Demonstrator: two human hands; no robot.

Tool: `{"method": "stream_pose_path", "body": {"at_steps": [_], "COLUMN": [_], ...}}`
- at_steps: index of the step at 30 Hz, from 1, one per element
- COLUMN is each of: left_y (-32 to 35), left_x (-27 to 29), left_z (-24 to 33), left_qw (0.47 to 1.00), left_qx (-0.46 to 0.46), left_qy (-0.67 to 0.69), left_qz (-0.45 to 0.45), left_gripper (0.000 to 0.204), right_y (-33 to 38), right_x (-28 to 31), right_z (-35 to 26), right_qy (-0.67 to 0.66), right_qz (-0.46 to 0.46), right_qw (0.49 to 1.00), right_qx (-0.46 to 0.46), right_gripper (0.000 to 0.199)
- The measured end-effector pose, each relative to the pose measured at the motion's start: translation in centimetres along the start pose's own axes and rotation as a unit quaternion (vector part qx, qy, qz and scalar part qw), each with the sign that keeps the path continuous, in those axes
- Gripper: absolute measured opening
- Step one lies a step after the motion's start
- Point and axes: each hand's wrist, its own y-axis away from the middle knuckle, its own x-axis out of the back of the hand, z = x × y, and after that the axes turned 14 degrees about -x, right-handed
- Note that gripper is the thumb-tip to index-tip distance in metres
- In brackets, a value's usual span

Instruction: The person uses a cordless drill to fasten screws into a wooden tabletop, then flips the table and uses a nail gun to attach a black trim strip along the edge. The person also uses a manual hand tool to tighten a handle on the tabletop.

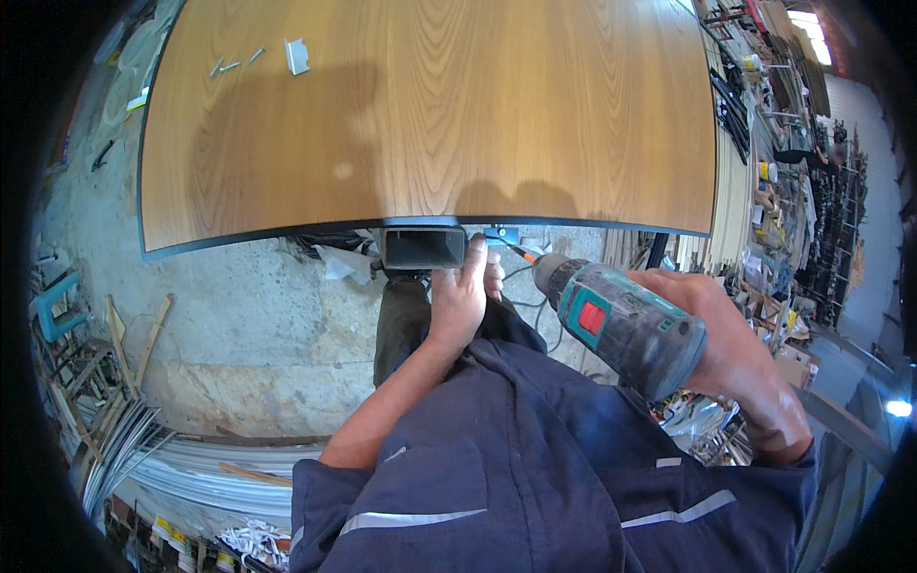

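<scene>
A large wood-grain tabletop with a dark edge band (430,105) lies flat, and an open-ended grey rectangular metal tube (423,247) sits just beneath its near edge. The right hand (726,349) is wrapped around the grip of a teal-and-grey cordless drill (616,323), whose long axis points up-left toward a small blue bracket (501,234) at that edge. The left hand (461,298), the nearer of the two, rests its fingers together against the tube's right end, just left of the drill tip.

A teal-and-grey cordless drill (621,325) with a red switch met a honey-brown, wood-grained tabletop (430,115) edged in black, above navy overalls (535,458) striped grey.
</scene>
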Motion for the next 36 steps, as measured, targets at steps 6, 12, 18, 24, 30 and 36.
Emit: {"method": "stream_pose_path", "body": {"at_steps": [6,12,18,24,30,36], "left_y": [-0.08,-0.10,0.02,0.04,-0.04,-0.08], "left_x": [0.00,0.03,-0.01,0.01,-0.07,0.11], "left_z": [-0.17,0.03,0.08,-0.01,0.27,-0.04], "left_qw": [1.000,1.000,1.000,1.000,1.000,1.000], "left_qx": [0.002,0.000,0.014,0.007,0.012,0.011], "left_qy": [-0.011,-0.019,0.003,0.018,0.021,0.027], "left_qz": [0.003,-0.001,0.016,0.015,0.015,0.004], "left_gripper": [0.038,0.039,0.041,0.040,0.037,0.033], "right_y": [0.08,0.00,0.19,0.18,0.02,0.09], "right_x": [-0.28,-0.45,-0.80,-0.72,-0.58,-0.50], "right_z": [-0.18,0.17,0.67,0.65,0.56,0.65], "right_qy": [0.025,0.036,0.036,0.055,0.068,0.095], "right_qz": [0.011,0.020,0.023,0.027,0.026,0.025], "right_qw": [1.000,0.999,0.999,0.998,0.997,0.995], "right_qx": [-0.001,0.018,0.006,0.015,0.020,0.009], "right_gripper": [0.062,0.061,0.059,0.059,0.060,0.067]}}
